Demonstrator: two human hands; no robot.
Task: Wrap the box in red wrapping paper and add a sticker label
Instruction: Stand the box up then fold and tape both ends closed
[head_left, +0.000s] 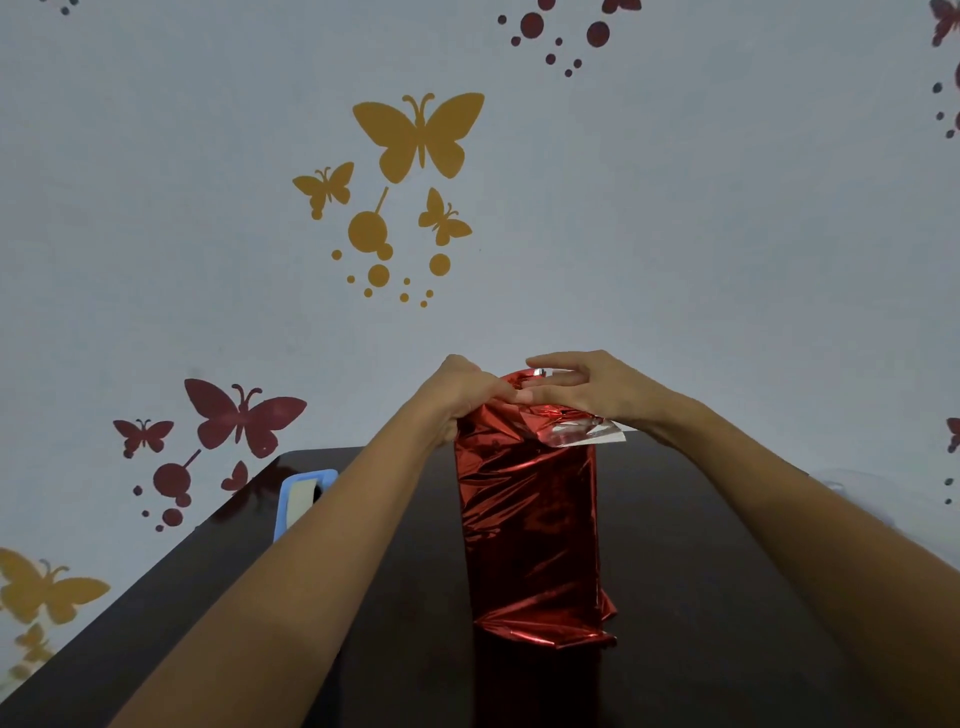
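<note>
1. We see the wrapped box (530, 525) sitting mid-frame on the dark worktop (701, 571).
2. Our left hand (460, 400) bunches the red paper (511, 434) in its grip at the top end.
3. Our right hand (587, 387) presses there, grip wide.

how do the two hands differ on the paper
Left hand curls its fingers around bunched red paper at the left corner; right hand lies flatter, fingers stretched across the top. A silvery flap juts out under the right hand, none under the left. Both touch the paper's far end.
</note>
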